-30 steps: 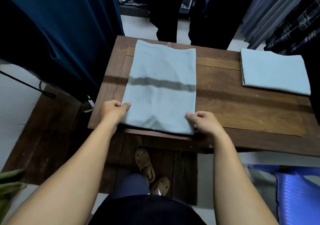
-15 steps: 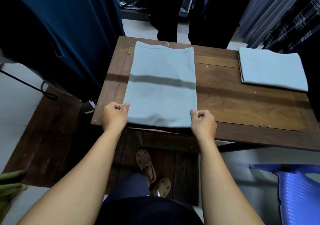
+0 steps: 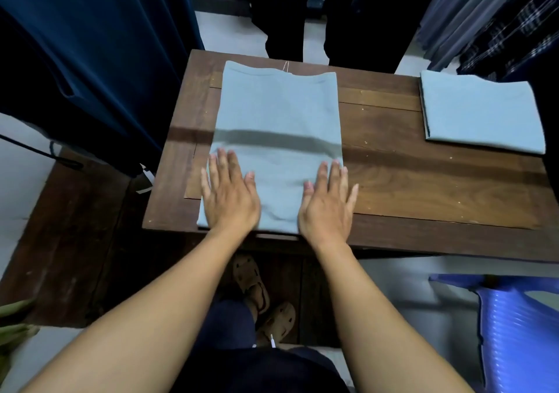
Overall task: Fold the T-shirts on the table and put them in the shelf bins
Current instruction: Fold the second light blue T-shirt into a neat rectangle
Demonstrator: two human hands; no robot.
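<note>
Pale blue T-shirt [image 3: 276, 126], a long smooth rectangle, under flat, spread left hand [image 3: 230, 196] and right hand [image 3: 326, 205].

T-shirt [image 3: 278, 114] hem at table's [image 3: 423, 187] near edge is partly hidden by left hand [image 3: 230, 199] and right hand [image 3: 326, 208].
</note>
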